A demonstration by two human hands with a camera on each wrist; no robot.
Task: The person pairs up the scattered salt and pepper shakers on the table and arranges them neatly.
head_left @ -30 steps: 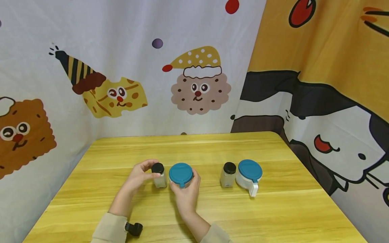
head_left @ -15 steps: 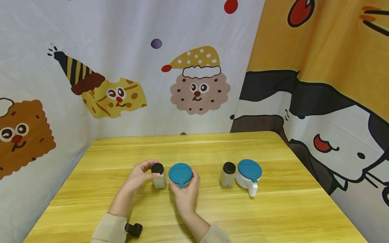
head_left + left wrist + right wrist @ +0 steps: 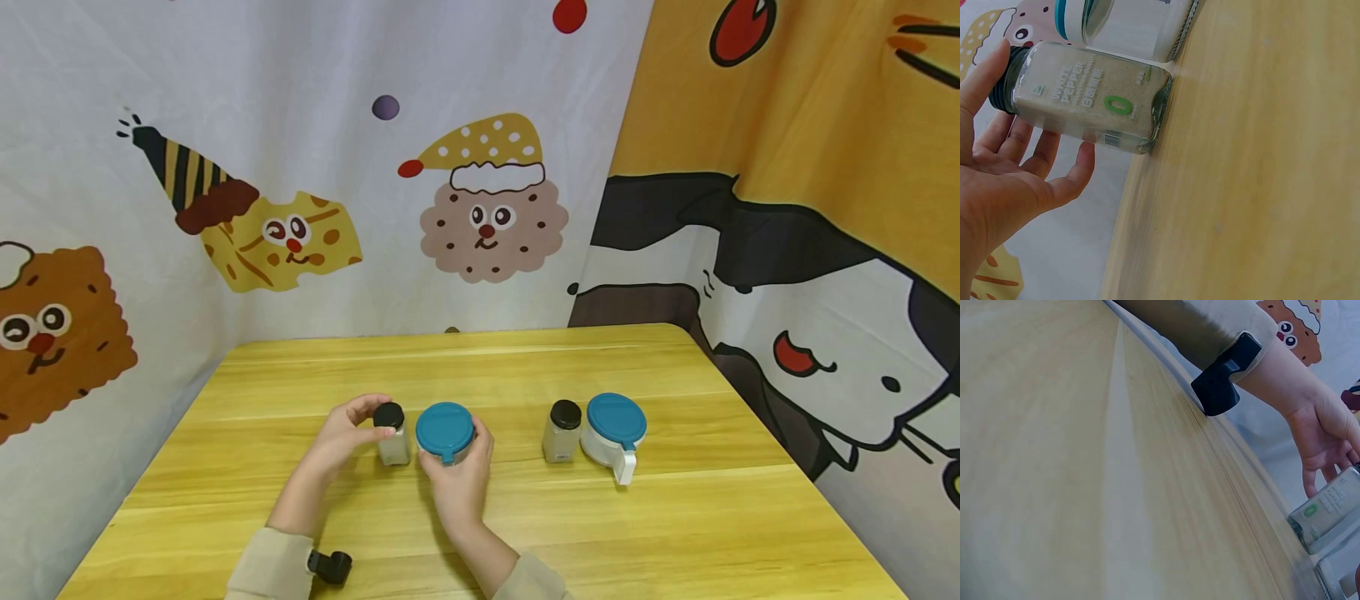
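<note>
My left hand [image 3: 347, 432] holds a clear square pepper jar [image 3: 393, 450] by its black cap, thumb on the near side and fingers behind. In the left wrist view the label on the pepper jar [image 3: 1094, 97] reads "PEPPER" above a green ring, with pale powder inside. Just to its right, my right hand [image 3: 459, 492] grips a round seasoning jar [image 3: 446, 429] with a blue lid, thumb in front and fingers along the right side. Both jars stand upright on the table, a small gap apart. The right wrist view shows only a sliver of the right hand.
Farther right on the wooden table [image 3: 675, 517] stand a second black-capped jar [image 3: 562, 433] and a second blue-lidded jar [image 3: 617, 421] with a white handle, side by side. A printed curtain [image 3: 480, 83] hangs behind the table. A black wrist device [image 3: 330, 567] sits at the left sleeve.
</note>
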